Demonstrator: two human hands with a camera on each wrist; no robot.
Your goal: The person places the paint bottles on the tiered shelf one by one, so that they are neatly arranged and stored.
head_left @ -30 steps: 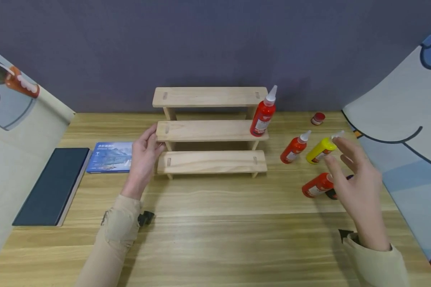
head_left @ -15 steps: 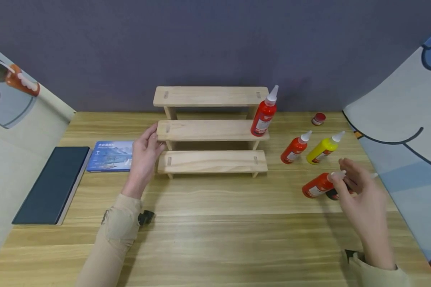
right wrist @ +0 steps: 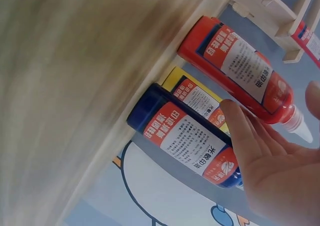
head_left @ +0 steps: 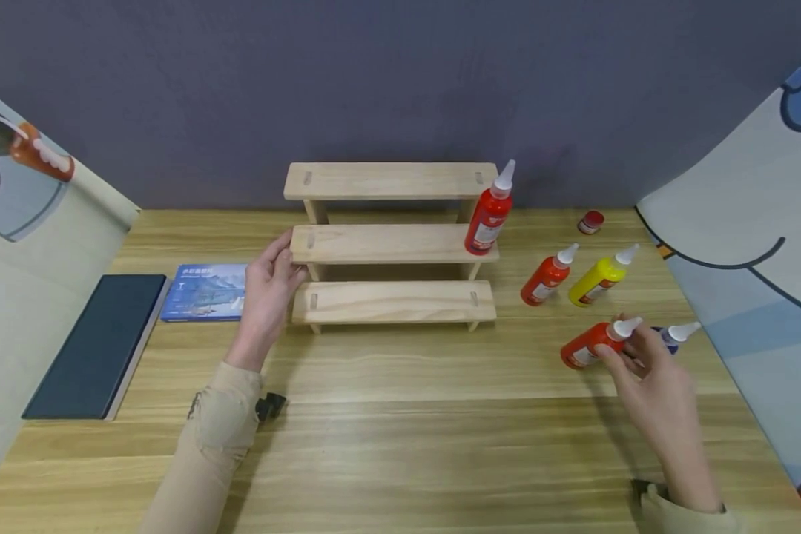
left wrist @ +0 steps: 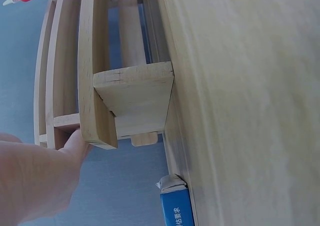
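Note:
My left hand [head_left: 270, 285] grips the left end of a three-tier wooden display stand [head_left: 394, 243], around the middle board. In the left wrist view the thumb of my left hand [left wrist: 40, 176] lies by the boards' ends. My right hand [head_left: 661, 389] is around the upper part of a red squeeze bottle [head_left: 584, 352] standing on the table. In the right wrist view its fingers [right wrist: 237, 123] lie fairly straight between the red bottle [right wrist: 240, 68] and a dark blue bottle [right wrist: 182, 136]; a small gap shows by the thumb. Another red bottle [head_left: 487, 222] stands on the middle board's right end.
A third red bottle [head_left: 545, 280] and a yellow bottle [head_left: 598, 280] stand right of the stand. A small red-lidded jar [head_left: 590, 221] is behind them. At left lie a blue box [head_left: 203, 293] and a dark notebook [head_left: 96, 345]. A dark blue-grey wall [head_left: 387, 81] rises behind.
My right hand has drawn back from beside the yellow bottle, come down toward the front, and moved in around the nearest red bottle. The left hand stays on the stand.

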